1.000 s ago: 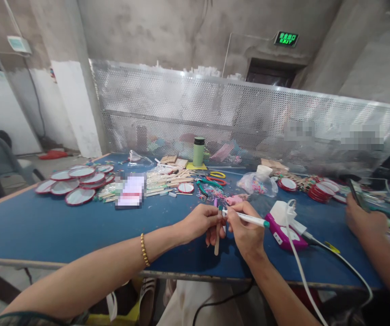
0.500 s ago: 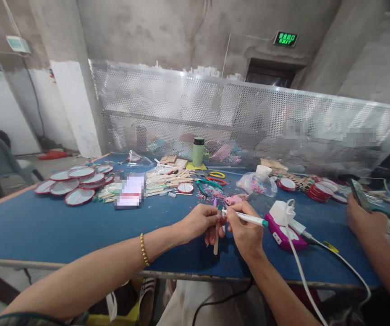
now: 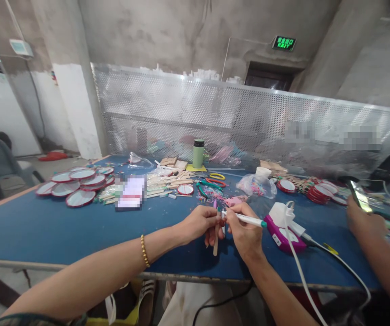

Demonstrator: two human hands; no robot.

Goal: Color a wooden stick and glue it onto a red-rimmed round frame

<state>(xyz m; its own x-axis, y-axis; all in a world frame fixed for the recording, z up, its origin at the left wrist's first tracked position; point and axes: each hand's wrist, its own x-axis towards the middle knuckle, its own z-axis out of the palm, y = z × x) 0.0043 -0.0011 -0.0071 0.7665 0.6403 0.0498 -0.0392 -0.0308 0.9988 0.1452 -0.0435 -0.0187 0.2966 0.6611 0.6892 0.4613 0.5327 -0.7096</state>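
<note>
Over the near middle of the blue table, my left hand pinches a flat wooden stick whose upper end is coloured green. A purple item, too small to name, shows just above those fingers. My right hand grips a white marker pen with a green end pointing right. Its tip meets the stick near my left fingertips, and the exact contact is partly hidden by the fingers. Beyond my hands lie a pink tool and a tangle of thin coloured strings.
Round red-rimmed discs are piled left, beside a phone and many wooden sticks. A green bottle stands behind. On the right sit a purple power strip with white cables and another person's hand holding a phone.
My hands stay almost in place, with the marker still against the stick. The other person's phone screen now shows bright. The view has shifted very slightly.
</note>
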